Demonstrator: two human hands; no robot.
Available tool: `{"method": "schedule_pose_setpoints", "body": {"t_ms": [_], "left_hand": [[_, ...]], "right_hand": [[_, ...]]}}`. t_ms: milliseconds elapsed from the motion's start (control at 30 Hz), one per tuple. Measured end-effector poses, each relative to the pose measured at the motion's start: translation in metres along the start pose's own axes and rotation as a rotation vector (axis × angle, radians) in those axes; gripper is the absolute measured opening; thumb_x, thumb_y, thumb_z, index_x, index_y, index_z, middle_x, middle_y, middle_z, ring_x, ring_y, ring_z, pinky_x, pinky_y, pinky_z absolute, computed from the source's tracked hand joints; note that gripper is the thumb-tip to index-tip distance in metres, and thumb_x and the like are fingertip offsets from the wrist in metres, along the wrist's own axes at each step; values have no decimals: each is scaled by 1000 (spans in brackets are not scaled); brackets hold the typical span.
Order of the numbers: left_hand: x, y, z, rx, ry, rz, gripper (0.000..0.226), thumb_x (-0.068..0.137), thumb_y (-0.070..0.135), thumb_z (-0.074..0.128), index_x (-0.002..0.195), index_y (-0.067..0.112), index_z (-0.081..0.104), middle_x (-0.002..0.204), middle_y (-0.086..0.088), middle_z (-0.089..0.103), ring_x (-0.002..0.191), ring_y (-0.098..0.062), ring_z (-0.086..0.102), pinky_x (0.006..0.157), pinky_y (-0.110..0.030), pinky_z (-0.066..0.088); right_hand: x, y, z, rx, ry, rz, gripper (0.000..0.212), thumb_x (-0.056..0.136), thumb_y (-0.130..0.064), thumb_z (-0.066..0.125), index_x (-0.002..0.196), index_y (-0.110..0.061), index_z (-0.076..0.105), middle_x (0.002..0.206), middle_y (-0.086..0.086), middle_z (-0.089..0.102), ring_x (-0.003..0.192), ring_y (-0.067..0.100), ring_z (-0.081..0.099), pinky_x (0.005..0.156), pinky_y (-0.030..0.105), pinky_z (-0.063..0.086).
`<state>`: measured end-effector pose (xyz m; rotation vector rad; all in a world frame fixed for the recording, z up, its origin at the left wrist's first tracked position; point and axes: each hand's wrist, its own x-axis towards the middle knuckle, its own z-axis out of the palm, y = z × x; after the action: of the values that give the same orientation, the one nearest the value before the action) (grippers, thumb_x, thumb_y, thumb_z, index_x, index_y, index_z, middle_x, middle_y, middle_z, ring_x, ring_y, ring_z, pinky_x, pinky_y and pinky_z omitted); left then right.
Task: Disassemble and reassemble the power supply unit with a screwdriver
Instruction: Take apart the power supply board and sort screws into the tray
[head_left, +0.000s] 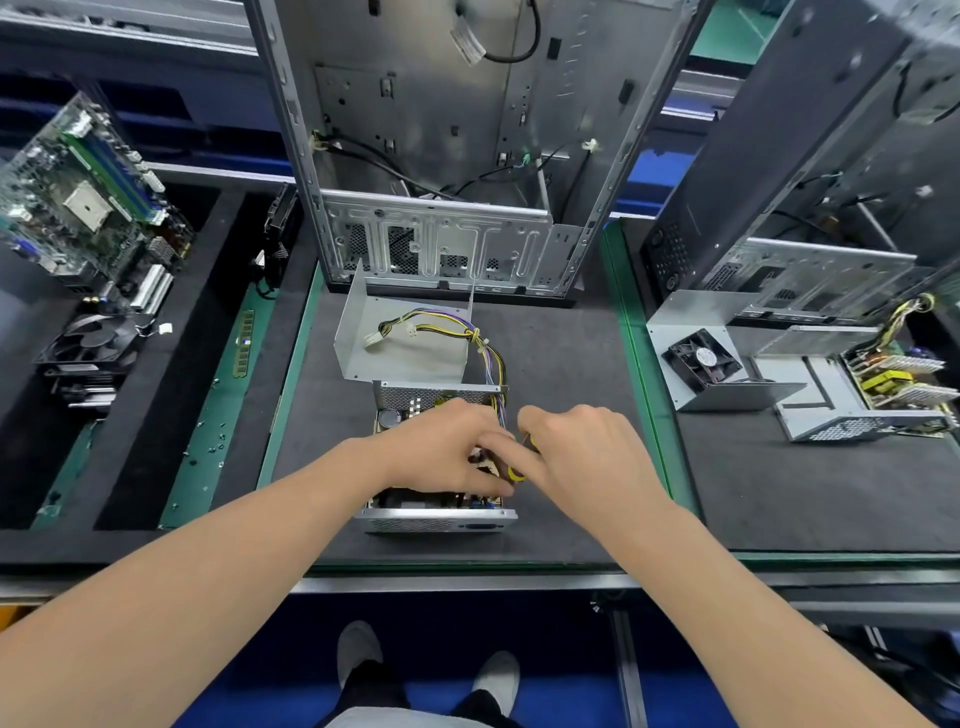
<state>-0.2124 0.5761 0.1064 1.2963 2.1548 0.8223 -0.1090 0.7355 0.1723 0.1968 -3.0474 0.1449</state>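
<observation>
An open power supply unit sits on the dark mat in front of me, its circuit board exposed. My left hand rests over the board with fingers curled down into the case. My right hand is closed around a yellow-handled screwdriver at the unit's right side; most of the tool is hidden by my fingers. The removed metal cover lies just behind the unit, with a bundle of coloured wires running over it.
An empty computer case stands upright behind the cover. To the right are a second case, a loose fan and another opened supply. At left lie a motherboard, a cooler fan and scattered screws.
</observation>
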Motion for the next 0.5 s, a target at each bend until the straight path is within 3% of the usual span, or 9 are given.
{"method": "schedule_pose_setpoints", "body": {"t_ms": [67,133,200,233,300,400,500], "left_hand": [[2,-1,0,-3,38,-24,20,83,44,84,91,26,78,87,3,64,80,-12,58,75,-34,47],[2,-5,1,12,46,2,21,85,40,83,84,21,75,83,4,63,77,-10,60,70,-36,46],[1,-6,2,12,64,54,20,87,33,82,78,22,68,77,17,58,74,2,57,63,-22,39],[0,-7,2,22,73,72,21,87,33,82,77,24,66,76,20,56,73,5,55,63,-14,36],[0,-7,2,25,63,80,18,86,36,84,81,25,70,82,14,63,76,1,57,68,-14,38],[-1,-8,4,-24,85,81,15,81,40,86,80,37,72,81,13,62,77,-3,56,68,-12,37],[1,-8,5,-64,108,34,18,77,47,88,77,39,72,76,14,58,74,-7,56,64,-19,37]], "right_hand": [[3,-1,-3,1,-16,31,64,96,-68,54,59,-21,31,49,-5,26,48,32,33,50,33,25],[4,2,-11,40,-141,-7,56,98,-72,42,71,-24,48,68,-4,44,60,29,48,55,36,37],[3,8,-22,146,-219,-139,31,101,-57,49,101,-28,59,95,-8,52,75,24,58,65,38,49],[2,11,-26,189,-256,-190,18,101,-45,54,109,-29,58,103,-9,53,79,23,60,68,39,51],[3,16,-31,203,-339,-199,12,102,-30,55,113,-27,60,107,-7,55,88,24,61,77,42,52],[7,13,-27,94,-336,-114,31,105,-49,50,101,-20,61,92,-2,59,88,29,61,72,40,49],[8,3,-17,-39,-221,15,61,97,-72,47,67,-19,38,56,0,38,62,33,46,56,36,29]]}}
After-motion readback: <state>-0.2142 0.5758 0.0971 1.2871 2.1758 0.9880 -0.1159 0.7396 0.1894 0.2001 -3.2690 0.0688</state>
